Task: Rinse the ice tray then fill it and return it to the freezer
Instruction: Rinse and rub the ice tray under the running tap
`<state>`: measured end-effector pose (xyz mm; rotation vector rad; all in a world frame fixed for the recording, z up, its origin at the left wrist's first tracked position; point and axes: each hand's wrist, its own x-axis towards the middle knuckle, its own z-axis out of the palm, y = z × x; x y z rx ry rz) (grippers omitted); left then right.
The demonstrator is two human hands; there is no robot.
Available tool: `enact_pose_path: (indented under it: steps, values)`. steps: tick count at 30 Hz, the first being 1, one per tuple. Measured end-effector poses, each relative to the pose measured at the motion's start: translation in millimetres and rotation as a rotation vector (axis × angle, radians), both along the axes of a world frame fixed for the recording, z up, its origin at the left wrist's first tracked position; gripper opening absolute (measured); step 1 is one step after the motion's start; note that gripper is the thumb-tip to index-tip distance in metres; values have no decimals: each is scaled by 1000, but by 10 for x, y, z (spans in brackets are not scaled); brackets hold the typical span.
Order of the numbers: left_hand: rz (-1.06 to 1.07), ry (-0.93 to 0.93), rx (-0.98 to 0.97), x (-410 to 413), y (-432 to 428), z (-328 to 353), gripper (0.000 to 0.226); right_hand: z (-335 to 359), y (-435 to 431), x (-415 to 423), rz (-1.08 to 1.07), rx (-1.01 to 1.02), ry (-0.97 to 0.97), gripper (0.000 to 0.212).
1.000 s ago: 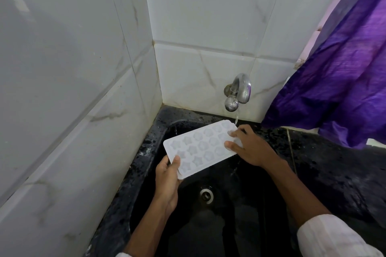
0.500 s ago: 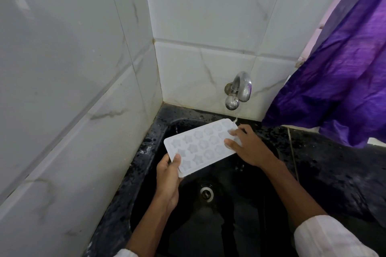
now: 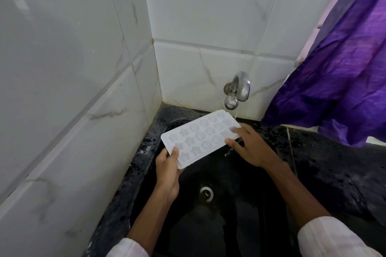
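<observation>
A white ice tray [image 3: 200, 137] with star and round moulds is held over the black sink [image 3: 240, 225], tilted with its far right corner under the metal tap [image 3: 238, 89]. A thin stream of water falls from the tap onto that corner and drips off below. My left hand [image 3: 168, 171] grips the tray's near left corner, thumb on top. My right hand [image 3: 250, 146] holds the right end, fingers lying over the moulds.
White marbled tiles close the corner on the left and behind. A purple curtain [image 3: 338, 81] hangs at the right above the wet black counter [image 3: 334, 162]. The sink's drain [image 3: 206, 193] sits below the tray.
The tray has shifted a little; its far right corner now sits under the tap, where the water stream runs again. Both hands keep their grip.
</observation>
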<state>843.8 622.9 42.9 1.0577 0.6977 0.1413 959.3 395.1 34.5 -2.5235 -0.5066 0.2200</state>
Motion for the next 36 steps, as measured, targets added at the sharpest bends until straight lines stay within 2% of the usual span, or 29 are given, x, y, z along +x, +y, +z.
enact_pose_path:
  steps: [5,13,21,27,36]
  values:
    - [23,-1,4,23,10,24,19,-20,4,33,20,-56,19,67]
    - [12,10,7,-22,-3,-4,19,23,-29,63,50,-154,-63,66]
    - [28,8,26,-13,20,-2,18,-41,-92,57,91,-94,-28,71]
    - [20,2,13,-11,-13,-11,18,-43,-94,74,72,-181,-66,75]
    - [36,16,36,-25,16,-32,21,-94,-104,40,73,-55,-36,70]
